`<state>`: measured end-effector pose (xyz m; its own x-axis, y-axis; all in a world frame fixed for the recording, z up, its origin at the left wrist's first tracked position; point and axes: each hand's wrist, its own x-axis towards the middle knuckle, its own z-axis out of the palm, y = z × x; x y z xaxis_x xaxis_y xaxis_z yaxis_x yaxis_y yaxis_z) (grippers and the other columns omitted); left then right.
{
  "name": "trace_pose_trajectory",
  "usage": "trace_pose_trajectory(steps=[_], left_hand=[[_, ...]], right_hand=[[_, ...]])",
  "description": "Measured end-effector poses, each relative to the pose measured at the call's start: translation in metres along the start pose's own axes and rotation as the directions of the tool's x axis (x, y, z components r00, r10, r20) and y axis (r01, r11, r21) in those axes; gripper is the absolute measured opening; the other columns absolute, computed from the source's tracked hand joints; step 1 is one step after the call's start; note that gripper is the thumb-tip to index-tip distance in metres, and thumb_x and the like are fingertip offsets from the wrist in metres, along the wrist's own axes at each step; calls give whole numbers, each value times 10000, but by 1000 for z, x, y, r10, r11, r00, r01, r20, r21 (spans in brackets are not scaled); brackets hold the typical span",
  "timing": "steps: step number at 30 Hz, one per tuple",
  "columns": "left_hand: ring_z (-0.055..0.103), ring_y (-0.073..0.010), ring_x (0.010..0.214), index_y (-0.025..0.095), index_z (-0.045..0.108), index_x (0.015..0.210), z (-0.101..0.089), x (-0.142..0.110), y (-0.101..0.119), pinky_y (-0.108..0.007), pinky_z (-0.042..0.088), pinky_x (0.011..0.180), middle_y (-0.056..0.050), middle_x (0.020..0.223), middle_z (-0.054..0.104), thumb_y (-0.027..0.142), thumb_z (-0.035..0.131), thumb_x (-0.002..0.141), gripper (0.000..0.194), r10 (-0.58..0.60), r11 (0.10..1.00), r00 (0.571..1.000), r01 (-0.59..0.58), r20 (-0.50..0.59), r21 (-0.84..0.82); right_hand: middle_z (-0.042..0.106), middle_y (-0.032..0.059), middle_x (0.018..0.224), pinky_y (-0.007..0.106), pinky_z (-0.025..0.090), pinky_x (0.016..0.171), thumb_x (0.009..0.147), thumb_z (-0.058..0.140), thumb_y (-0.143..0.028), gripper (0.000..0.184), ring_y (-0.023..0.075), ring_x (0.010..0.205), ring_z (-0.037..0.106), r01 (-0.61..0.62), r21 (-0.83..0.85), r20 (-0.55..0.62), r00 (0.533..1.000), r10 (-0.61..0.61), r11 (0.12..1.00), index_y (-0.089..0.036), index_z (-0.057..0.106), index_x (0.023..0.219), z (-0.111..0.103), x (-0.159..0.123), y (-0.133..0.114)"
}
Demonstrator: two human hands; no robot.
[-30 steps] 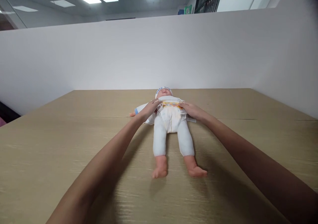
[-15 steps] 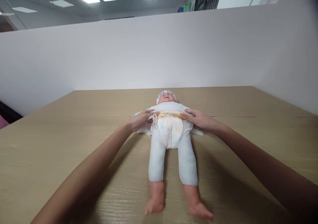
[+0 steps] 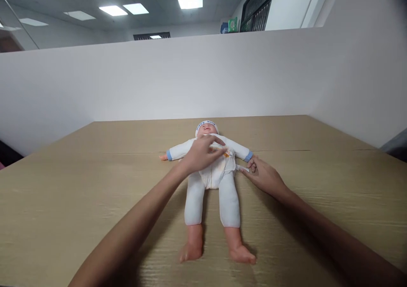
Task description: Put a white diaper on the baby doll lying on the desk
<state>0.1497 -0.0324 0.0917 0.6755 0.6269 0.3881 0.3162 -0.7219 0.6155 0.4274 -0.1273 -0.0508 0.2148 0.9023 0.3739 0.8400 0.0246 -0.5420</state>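
A baby doll (image 3: 194, 202) lies on its back, feet toward me, in a white suit with blue cuffs and a lettered headband. Around its hips sits a white diaper (image 3: 213, 177) with an orange print at the waist. My left hand (image 3: 203, 154) reaches across the doll's belly, thumb and fingers closing on the diaper's front waistband and covering much of it. Beside the doll's hip, on the right, my right hand (image 3: 265, 177) pinches a white side tab (image 3: 242, 168) of the diaper, close to the doll's cuffed hand.
The doll lies on a wide wood-coloured table (image 3: 95, 193). White partition walls (image 3: 197, 79) rise behind it and at the sides. A dark object (image 3: 396, 147) shows at the right edge, beyond the table.
My left hand has moved right, from the diaper's left side onto its front. My right hand has left the waistband for the side tab. The doll's arms now show, and the view has shifted.
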Motion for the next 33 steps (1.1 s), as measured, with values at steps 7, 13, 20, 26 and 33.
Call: trace_pose_trajectory(steps=[7, 13, 20, 26, 33], left_hand=[[516, -368, 1332, 239, 744, 1141, 44, 10, -2, -556, 397, 1140, -73, 1339, 721, 596, 716, 967, 398, 8, 891, 996, -50, 93, 451], [488, -388, 1381, 231, 703, 1271, 43, 7, -6, -569, 379, 1156, -110, 1492, 629, 651, 706, 942, 534, -13, 875, 998, -19, 63, 483], [466, -417, 1397, 215, 631, 1344, 46, 7, -8, -600, 366, 1174, -130, 1509, 609, 667, 739, 890, 650, -39, 878, 998, 12, 48, 478], [477, -404, 1366, 211, 605, 1313, 47, 5, -8, -599, 390, 1166, -131, 1448, 632, 604, 741, 880, 600, -52, 886, 998, 29, 37, 463], [406, -438, 1474, 216, 503, 1488, 31, 5, -16, -618, 394, 1213, -132, 1600, 540, 475, 813, 834, 768, -71, 973, 991, 45, 109, 226]], right_hand=[[538, -11, 712, 298, 340, 657, 862, 655, -718, 492, 198, 683, 500, -116, 154, 95, 990, 103, 981, -241, 549, 806, -1, 11, 3], [464, -22, 688, 291, 341, 629, 864, 590, -733, 518, 169, 654, 436, -200, 399, 206, 970, 125, 895, -228, 544, 758, -22, 15, -15], [431, -33, 650, 283, 337, 611, 805, 688, -614, 455, 145, 636, 392, -242, 608, 269, 959, 90, 756, -223, 491, 682, -31, 45, -68], [463, -29, 635, 298, 369, 613, 747, 635, -598, 424, 143, 620, 431, -187, 619, 279, 960, 10, 763, -231, 451, 642, 7, 83, -107], [676, 46, 1006, 380, 500, 895, 942, 663, -516, 313, 227, 935, 608, 86, 514, 8, 994, -105, 854, -212, 663, 1012, 6, 46, -111]])
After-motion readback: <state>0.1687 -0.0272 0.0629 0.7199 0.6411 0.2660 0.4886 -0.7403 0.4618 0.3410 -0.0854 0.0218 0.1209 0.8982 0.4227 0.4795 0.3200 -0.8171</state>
